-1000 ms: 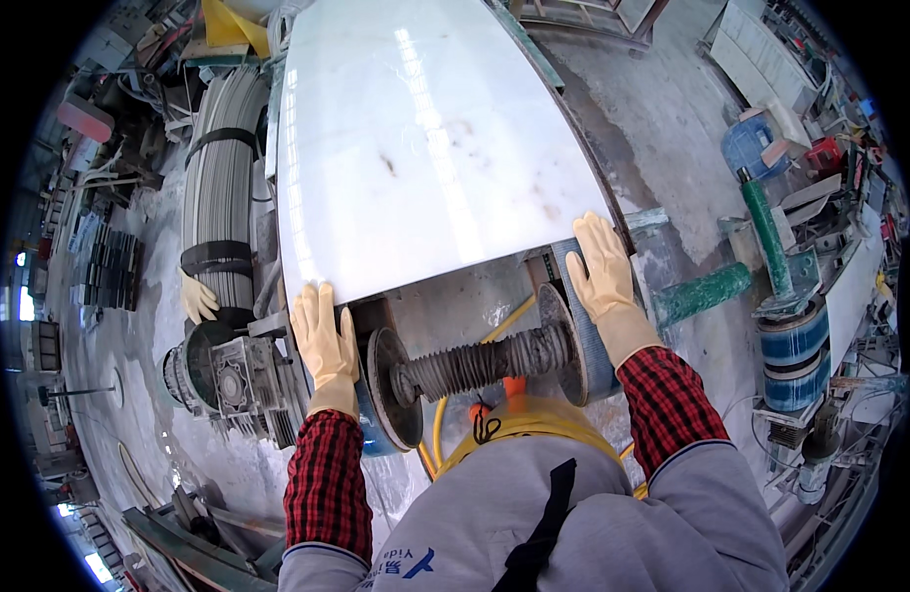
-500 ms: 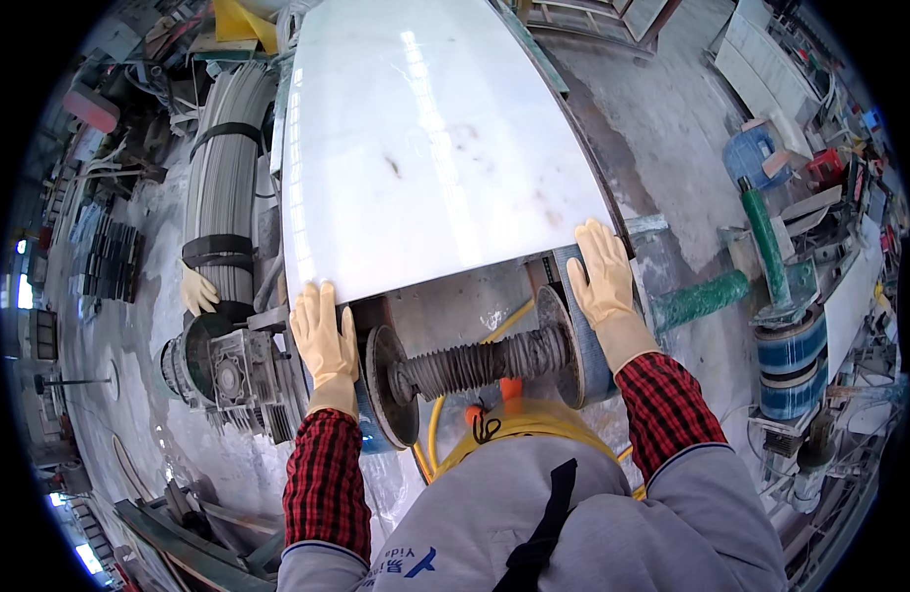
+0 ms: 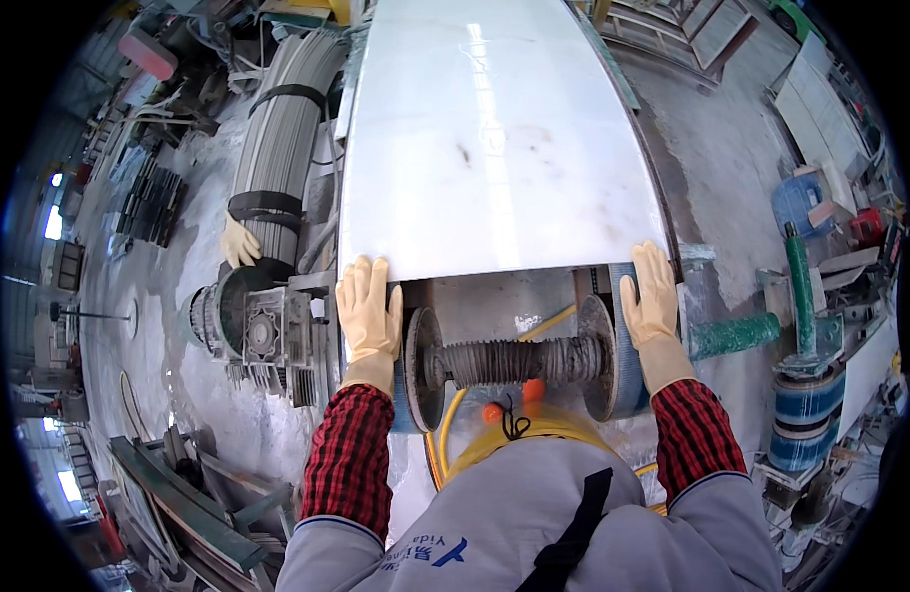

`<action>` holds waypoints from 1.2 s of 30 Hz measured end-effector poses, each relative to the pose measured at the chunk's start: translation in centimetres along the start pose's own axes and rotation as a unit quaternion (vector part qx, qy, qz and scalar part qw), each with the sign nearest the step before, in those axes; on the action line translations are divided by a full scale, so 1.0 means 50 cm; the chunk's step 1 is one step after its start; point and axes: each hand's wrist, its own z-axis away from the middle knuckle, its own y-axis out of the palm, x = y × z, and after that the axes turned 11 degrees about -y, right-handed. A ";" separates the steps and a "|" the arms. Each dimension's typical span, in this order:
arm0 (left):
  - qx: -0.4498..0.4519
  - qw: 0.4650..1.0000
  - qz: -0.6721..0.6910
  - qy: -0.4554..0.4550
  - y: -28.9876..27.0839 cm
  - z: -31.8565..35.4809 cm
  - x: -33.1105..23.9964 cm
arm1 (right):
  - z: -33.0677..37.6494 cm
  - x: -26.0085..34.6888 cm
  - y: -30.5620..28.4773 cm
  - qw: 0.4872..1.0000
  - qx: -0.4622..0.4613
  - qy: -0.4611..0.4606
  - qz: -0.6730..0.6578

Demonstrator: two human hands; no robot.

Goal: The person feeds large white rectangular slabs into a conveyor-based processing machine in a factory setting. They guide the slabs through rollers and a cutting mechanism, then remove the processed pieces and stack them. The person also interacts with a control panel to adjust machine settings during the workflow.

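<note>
A large, glossy white stone slab (image 3: 514, 197) with a few brownish marks stretches away from me, lying flat over the belts of a roller machine. My left hand (image 3: 369, 321), in a cream rubber glove, lies flat at the slab's near left corner, fingers stretched out. At the near right corner, my gloved right hand (image 3: 652, 311) rests with its fingers extended, touching the corner, above the blue belt (image 3: 628, 360). Neither hand grips anything. Between my arms, below the slab's edge, runs a ribbed dark roller shaft (image 3: 514, 362) with round end discs.
A grey motor and gearbox (image 3: 263, 326) stands left of the machine. Behind it lie strapped grey strips (image 3: 282, 148) with a loose glove (image 3: 240, 242) on them. On the right are a green post (image 3: 799, 286), blue rollers (image 3: 805, 419) and a blue water jug (image 3: 802, 205).
The whole view has turned slightly, shifting the scene rightward. Both hands stay at the slab's near corners with fingers still stretched out.
</note>
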 end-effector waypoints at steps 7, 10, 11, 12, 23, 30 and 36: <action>-0.007 1.000 0.001 -0.001 0.001 0.009 0.002 | 0.006 -0.003 0.002 1.000 0.010 0.003 0.009; -0.007 1.000 0.007 0.002 -0.001 0.009 0.003 | 0.005 -0.001 -0.004 1.000 0.014 0.004 -0.001; -0.005 1.000 0.010 0.002 -0.003 0.008 0.000 | 0.006 -0.001 -0.005 1.000 0.016 0.005 -0.006; -0.004 1.000 0.013 0.001 -0.004 0.010 -0.001 | 0.008 -0.002 -0.004 1.000 0.019 0.005 -0.005; -0.010 1.000 0.007 -0.005 -0.003 0.018 -0.001 | 0.019 -0.004 -0.001 1.000 0.023 0.004 0.003; -0.021 1.000 0.007 0.006 0.001 0.027 0.004 | 0.034 -0.009 0.006 1.000 0.009 -0.007 0.005; -0.018 1.000 0.005 0.005 -0.004 0.029 0.003 | 0.034 -0.003 -0.004 1.000 0.018 0.001 0.003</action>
